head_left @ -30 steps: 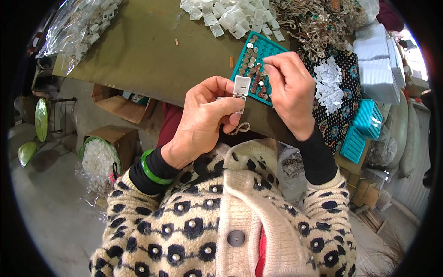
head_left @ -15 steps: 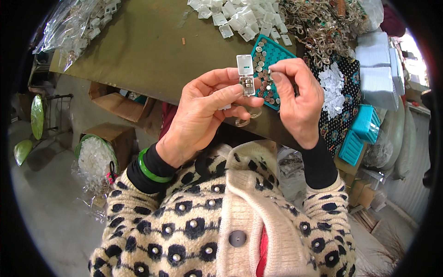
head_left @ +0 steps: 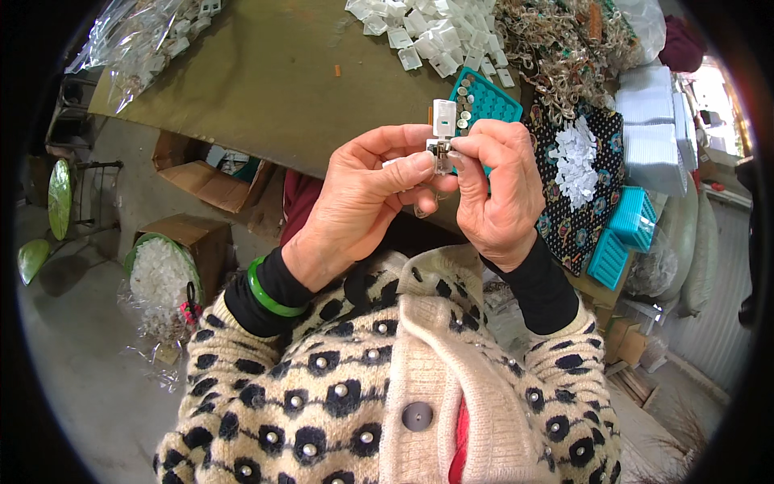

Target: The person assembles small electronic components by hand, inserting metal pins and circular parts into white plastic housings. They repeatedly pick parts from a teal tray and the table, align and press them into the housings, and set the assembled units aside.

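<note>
White case, lid open, held between my two hands

Item, one small white case: in front of me, near the table's edge, lid raised on the far side, metallic parts showing in its body.
Left hand, mine: grasping the case between thumb and fingers; green bangle at the wrist, over a black cuff.
Right hand, mine: thumb and forefinger drawn together at the case's right side, touching it; I cannot tell whether they pinch some small part.
Teal tray: just beyond the right hand, partly hidden by it; small round metal pieces along its left side.
Pile of white cases: beyond the tray.
Tangled heap of clear strands: right of that pile.
White slips: heaped on a dark patterned cloth, to my right.
Two further teal trays: right of the cloth.
Clear bag with white pieces: table's far left.
Orange strip: lying on the table, left of the white pile.
</note>
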Available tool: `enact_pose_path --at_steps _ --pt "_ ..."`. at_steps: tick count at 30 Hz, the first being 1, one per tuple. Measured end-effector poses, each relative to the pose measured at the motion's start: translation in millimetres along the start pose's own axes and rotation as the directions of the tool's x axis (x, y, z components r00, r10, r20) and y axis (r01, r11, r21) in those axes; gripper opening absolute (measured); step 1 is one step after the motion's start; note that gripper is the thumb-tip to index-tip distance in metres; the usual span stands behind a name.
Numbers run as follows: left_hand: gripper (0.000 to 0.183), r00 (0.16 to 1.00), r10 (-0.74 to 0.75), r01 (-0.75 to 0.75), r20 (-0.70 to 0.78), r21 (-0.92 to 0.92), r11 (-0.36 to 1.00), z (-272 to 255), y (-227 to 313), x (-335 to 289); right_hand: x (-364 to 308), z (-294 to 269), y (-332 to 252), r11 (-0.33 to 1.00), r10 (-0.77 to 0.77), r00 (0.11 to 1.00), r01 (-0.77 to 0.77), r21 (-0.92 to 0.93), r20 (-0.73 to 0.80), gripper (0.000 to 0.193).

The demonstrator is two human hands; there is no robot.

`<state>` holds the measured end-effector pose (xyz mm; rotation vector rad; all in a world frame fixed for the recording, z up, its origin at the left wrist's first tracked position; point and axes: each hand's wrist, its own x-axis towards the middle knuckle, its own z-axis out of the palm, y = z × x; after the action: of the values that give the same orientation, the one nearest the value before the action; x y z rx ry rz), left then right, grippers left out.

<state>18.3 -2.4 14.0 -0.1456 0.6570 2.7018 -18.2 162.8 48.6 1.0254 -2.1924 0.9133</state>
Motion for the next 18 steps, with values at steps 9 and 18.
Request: enact_pose_path --at_steps 9,18 --pt "0.024 1.000 -0.013 0.013 0.005 -0.026 1.000 2 -2 -4 -2 -1 -1 0.998 -0.055 0.998 0.055 -0.029 -0.004 0.026" --pt "0.020 0.999 0.044 -0.045 0.013 0.138 0.989 8 -1 -7 -1 -20 -11 0.624 0.427 0.840 -0.542 0.563 0.336 0.015"
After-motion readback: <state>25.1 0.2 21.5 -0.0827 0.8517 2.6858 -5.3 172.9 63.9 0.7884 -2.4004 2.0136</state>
